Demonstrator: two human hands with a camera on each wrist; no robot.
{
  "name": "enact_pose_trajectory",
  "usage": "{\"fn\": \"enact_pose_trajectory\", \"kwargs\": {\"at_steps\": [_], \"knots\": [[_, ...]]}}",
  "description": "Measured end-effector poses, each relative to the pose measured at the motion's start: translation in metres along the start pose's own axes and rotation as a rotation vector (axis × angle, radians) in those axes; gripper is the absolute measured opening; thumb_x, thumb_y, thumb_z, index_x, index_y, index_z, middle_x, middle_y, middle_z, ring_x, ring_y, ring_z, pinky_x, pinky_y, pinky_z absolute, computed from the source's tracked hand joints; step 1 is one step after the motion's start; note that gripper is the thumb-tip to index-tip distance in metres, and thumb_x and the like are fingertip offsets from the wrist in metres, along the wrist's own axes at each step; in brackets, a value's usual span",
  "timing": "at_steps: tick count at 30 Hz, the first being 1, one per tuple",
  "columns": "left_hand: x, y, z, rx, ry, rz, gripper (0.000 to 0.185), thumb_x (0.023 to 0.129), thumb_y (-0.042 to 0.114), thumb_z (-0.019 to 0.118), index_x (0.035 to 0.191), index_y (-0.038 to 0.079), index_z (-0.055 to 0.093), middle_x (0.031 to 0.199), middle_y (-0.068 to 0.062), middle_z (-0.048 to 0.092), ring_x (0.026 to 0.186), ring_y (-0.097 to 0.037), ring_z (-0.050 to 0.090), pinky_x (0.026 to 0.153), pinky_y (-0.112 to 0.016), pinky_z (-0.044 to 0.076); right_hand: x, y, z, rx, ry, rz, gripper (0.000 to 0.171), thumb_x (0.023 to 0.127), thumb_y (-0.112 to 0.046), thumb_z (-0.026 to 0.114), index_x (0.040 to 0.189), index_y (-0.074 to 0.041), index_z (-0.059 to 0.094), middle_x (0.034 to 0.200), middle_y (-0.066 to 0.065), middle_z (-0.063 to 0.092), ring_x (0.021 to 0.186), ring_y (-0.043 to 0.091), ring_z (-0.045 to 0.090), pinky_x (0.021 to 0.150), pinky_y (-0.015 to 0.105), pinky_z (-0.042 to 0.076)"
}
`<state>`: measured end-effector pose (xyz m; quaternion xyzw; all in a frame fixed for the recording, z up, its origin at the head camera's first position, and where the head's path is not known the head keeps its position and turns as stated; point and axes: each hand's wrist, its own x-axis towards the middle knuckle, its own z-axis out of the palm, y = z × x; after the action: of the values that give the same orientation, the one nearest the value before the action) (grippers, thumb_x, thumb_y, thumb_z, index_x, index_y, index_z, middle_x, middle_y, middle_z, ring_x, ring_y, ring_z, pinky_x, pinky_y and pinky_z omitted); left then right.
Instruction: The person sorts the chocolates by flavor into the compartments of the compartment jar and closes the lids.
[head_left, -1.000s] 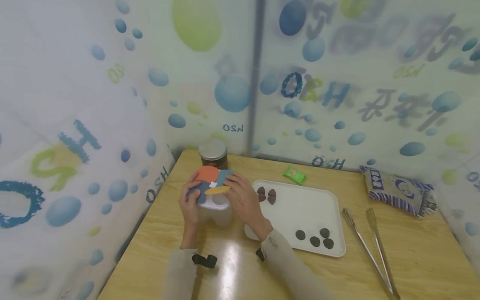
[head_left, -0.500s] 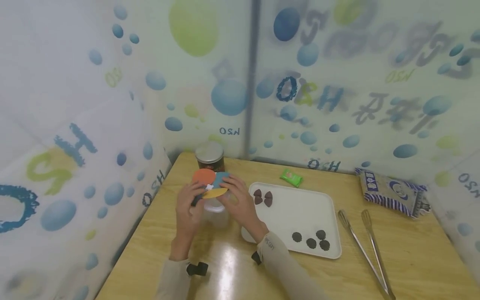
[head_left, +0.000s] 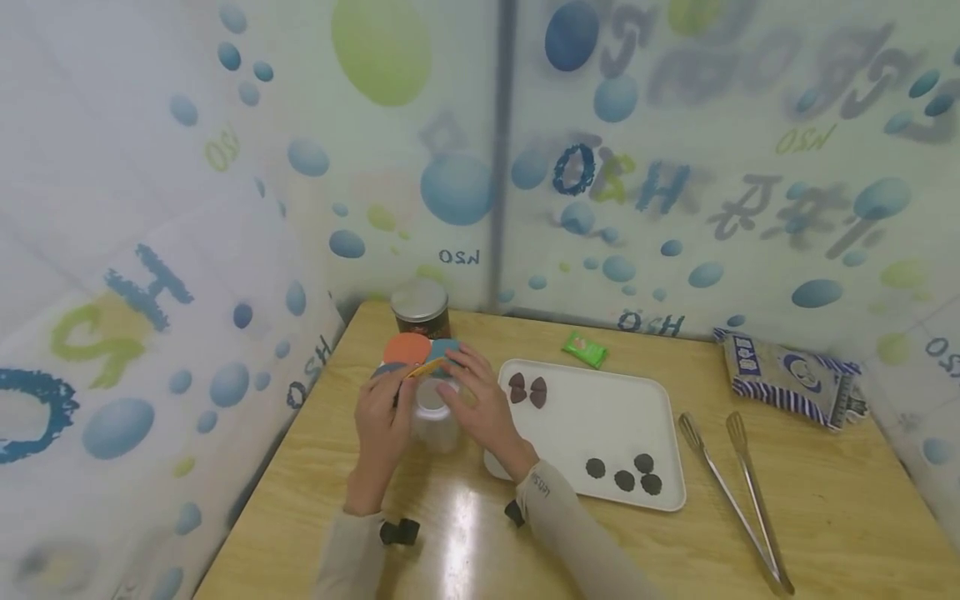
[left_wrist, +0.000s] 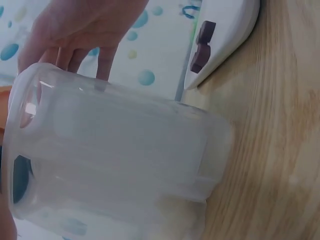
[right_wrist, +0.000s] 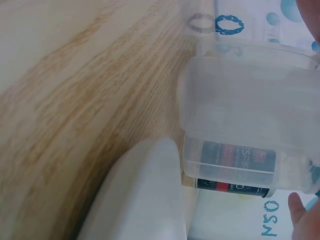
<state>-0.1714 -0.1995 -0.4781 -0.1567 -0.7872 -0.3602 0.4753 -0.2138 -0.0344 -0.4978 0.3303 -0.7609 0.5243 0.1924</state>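
A clear plastic container [head_left: 435,421] stands on the wooden table [head_left: 825,517] near its left edge. Over it sits a round lid [head_left: 411,350] in orange, teal, yellow and dark blue, tipped up so its top faces away from me. My left hand [head_left: 397,385] pinches the lid's left edge. My right hand [head_left: 456,367] holds its right edge, fingers curled over it. The left wrist view shows the container [left_wrist: 115,160] close up, with fingers [left_wrist: 75,40] of the right hand behind it. In the right wrist view the container [right_wrist: 245,115] looks empty.
A dark can [head_left: 422,308] with a silver top stands just behind the container. To the right lies a white tray [head_left: 600,400] with several dark cookies [head_left: 626,475] and two brown pieces [head_left: 528,390]. A green packet [head_left: 585,348], metal tongs [head_left: 738,492] and a patterned bag [head_left: 791,379] lie farther right.
The lid lay flat on the container a second ago; both hands have since tipped it up off the rim. My left hand shifted from the container's side to the lid's edge.
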Motion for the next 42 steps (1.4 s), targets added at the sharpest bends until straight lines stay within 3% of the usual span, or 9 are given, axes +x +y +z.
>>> {"fn": "enact_pose_trajectory", "kwargs": {"at_steps": [2,6,9,11,18,27,30,38,42], "knots": [[0.001,0.002,0.001,0.020,0.006,-0.033,0.023,0.100,0.012,0.056,0.102,-0.005,0.072,0.089,-0.018,0.075,0.081,-0.034,0.070,0.086,-0.044,0.048,0.000,0.000,0.000,-0.007,-0.006,-0.005,0.035,0.096,-0.025,0.064,0.126,-0.008,0.067,0.146,0.003,0.055,0.147,0.026,0.037,0.118,0.050,0.033],[0.003,0.006,0.003,0.043,0.015,-0.162,0.015,0.097,0.005,0.060,0.097,-0.004,0.071,0.073,-0.014,0.067,0.066,-0.024,0.059,0.068,-0.030,0.045,0.000,-0.002,-0.002,-0.042,-0.035,-0.015,0.035,0.099,-0.026,0.059,0.128,-0.008,0.065,0.149,0.004,0.052,0.148,0.029,0.035,0.118,0.050,0.032],[0.002,0.008,0.005,0.046,0.037,-0.252,0.012,0.096,0.004,0.062,0.097,-0.004,0.071,0.075,-0.014,0.066,0.068,-0.020,0.053,0.066,-0.026,0.040,0.001,-0.005,-0.006,-0.074,-0.084,-0.021,0.037,0.101,-0.027,0.056,0.131,-0.007,0.062,0.151,0.005,0.050,0.148,0.031,0.034,0.119,0.050,0.030],[0.001,0.008,0.007,0.049,0.057,-0.281,0.011,0.095,0.005,0.064,0.097,-0.004,0.071,0.083,-0.016,0.070,0.077,-0.025,0.058,0.072,-0.031,0.042,0.003,-0.007,-0.012,-0.096,-0.125,-0.027,0.037,0.102,-0.028,0.054,0.132,-0.008,0.062,0.152,0.006,0.049,0.148,0.033,0.034,0.119,0.051,0.029],[-0.001,0.007,0.010,0.062,0.083,-0.278,0.010,0.092,0.005,0.067,0.097,-0.003,0.072,0.096,-0.020,0.074,0.091,-0.039,0.064,0.081,-0.051,0.047,-0.005,-0.008,-0.044,-0.162,-0.199,0.000,0.036,0.100,-0.029,0.057,0.132,-0.012,0.062,0.150,0.007,0.049,0.144,0.028,0.039,0.116,0.051,0.034],[-0.001,0.007,0.005,0.059,0.074,-0.291,0.013,0.093,0.006,0.065,0.098,-0.004,0.071,0.099,-0.022,0.073,0.094,-0.042,0.063,0.086,-0.055,0.047,-0.041,-0.001,-0.107,-0.277,-0.243,0.141,0.033,0.099,-0.028,0.060,0.129,-0.012,0.061,0.140,0.011,0.056,0.128,0.027,0.053,0.105,0.051,0.044],[-0.001,0.006,0.005,0.057,0.075,-0.282,0.013,0.094,0.005,0.063,0.098,-0.006,0.070,0.099,-0.023,0.073,0.095,-0.042,0.063,0.086,-0.055,0.047,-0.057,0.005,-0.129,-0.337,-0.243,0.169,0.032,0.099,-0.028,0.061,0.127,-0.012,0.061,0.139,0.010,0.056,0.134,0.028,0.048,0.110,0.053,0.039],[-0.001,0.003,0.008,0.063,0.085,-0.273,0.014,0.094,0.004,0.062,0.098,-0.008,0.070,0.098,-0.024,0.073,0.093,-0.043,0.064,0.085,-0.055,0.045,-0.097,0.016,-0.189,-0.475,-0.117,0.177,0.032,0.093,-0.018,0.068,0.122,-0.006,0.063,0.135,0.014,0.058,0.130,0.035,0.049,0.106,0.056,0.037],[-0.002,0.005,0.012,0.065,0.082,-0.271,0.014,0.094,0.003,0.062,0.097,-0.007,0.070,0.097,-0.024,0.073,0.092,-0.042,0.064,0.086,-0.055,0.045,-0.124,0.018,-0.223,-0.524,-0.020,0.246,0.032,0.091,-0.013,0.069,0.120,-0.001,0.063,0.131,0.019,0.058,0.126,0.040,0.049,0.103,0.057,0.036]]}}
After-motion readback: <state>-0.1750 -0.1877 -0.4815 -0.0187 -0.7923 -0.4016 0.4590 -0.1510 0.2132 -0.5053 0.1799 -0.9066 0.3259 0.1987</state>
